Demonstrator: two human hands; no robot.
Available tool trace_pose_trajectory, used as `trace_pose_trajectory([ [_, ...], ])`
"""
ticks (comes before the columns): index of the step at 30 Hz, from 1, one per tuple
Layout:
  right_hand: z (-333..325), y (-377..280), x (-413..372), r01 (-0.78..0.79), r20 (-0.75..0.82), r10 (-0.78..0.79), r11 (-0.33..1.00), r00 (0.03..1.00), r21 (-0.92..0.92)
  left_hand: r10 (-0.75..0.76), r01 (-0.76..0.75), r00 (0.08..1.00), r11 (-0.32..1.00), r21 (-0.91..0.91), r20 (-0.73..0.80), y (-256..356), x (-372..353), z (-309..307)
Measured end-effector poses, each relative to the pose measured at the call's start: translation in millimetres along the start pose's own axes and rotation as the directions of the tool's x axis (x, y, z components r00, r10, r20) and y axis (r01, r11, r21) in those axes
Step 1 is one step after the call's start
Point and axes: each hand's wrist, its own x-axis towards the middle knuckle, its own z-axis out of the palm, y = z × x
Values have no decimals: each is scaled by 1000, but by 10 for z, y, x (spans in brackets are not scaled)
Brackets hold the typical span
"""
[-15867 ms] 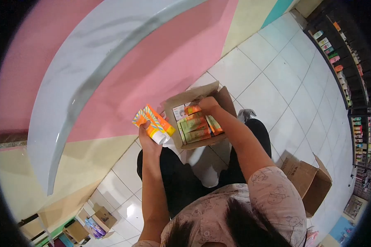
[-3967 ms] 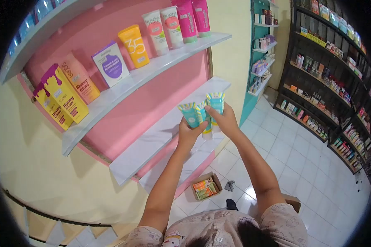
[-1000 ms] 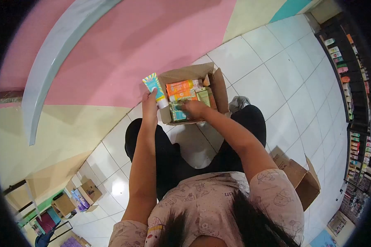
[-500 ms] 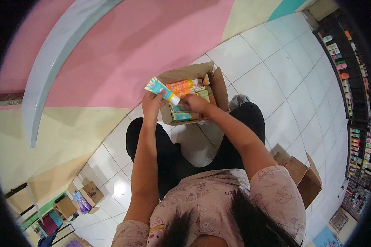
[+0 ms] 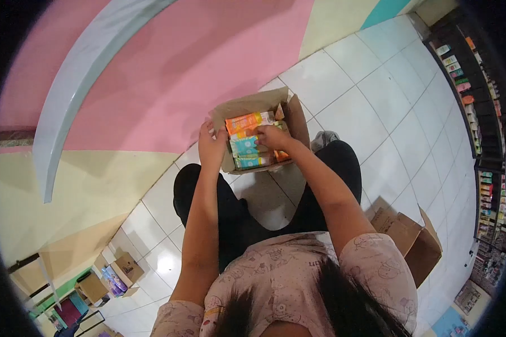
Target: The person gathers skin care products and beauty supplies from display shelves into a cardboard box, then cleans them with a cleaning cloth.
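An open cardboard box [image 5: 229,164] stands on the floor between my knees. In it lie an orange tube [image 5: 243,122] at the back, a teal and yellow tube [image 5: 244,147] in the middle and another teal pack [image 5: 250,162] at the front. My left hand [image 5: 212,144] is at the box's left wall with its fingers apart, holding nothing. Over the contents, my right hand [image 5: 273,137] has its fingers bent at the right end of the middle teal tube. Its palm hides part of the packs below.
A pink and cream wall [image 5: 225,50] rises beyond the box, with a pale curved piece [image 5: 76,84] in front. An open carton [image 5: 413,238] lies at my right. More cartons [image 5: 126,269] stand at lower left. Stocked shelves [image 5: 475,112] line the far right.
The teal tube has gone from my left hand down into the box. My left hand has opened at the box's side, and my right hand has shifted slightly right over the contents.
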Motion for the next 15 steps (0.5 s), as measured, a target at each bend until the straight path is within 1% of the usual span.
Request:
trace_pose_trajectory([
  [1, 67, 89, 18, 83, -30, -89, 983, 996, -164, -15, 16, 1000, 1000, -26, 23, -42, 6, 7],
  [2, 107, 159, 56, 160, -47, -186, 930, 981, -332, -24, 26, 999, 998, -55, 42, -61, 41, 24],
  [3, 229, 342, 135, 211, -62, -265, 871, 962, -444, -11, 12, 999, 999, -30, 48, -39, 60, 41],
  [5, 222, 264, 119, 117, -89, -177, 881, 980, -459, 5, -6, 999, 1000, 20, 50, -13, 33, 43],
  [6, 232, 195, 96, 70, -99, -130, 884, 987, -462, 26, -26, 999, 1000, 11, 45, -6, 57, 43],
  [7, 248, 135, 73, 6, -152, -109, 832, 982, -554, 41, -42, 998, 999, 5, 42, -15, 53, 34],
  [10, 267, 83, 61, -99, -179, -16, 783, 984, -614, 37, -37, 997, 999, 6, 63, -11, 22, -13],
  [13, 288, 96, 66, -23, -145, -107, 725, 984, -688, 21, -23, 996, 999, 23, 87, 0, 49, -15],
  [15, 273, 65, 70, -13, -98, -79, 710, 992, -704, 18, -19, 996, 1000, 13, 93, 22, 58, 6],
])
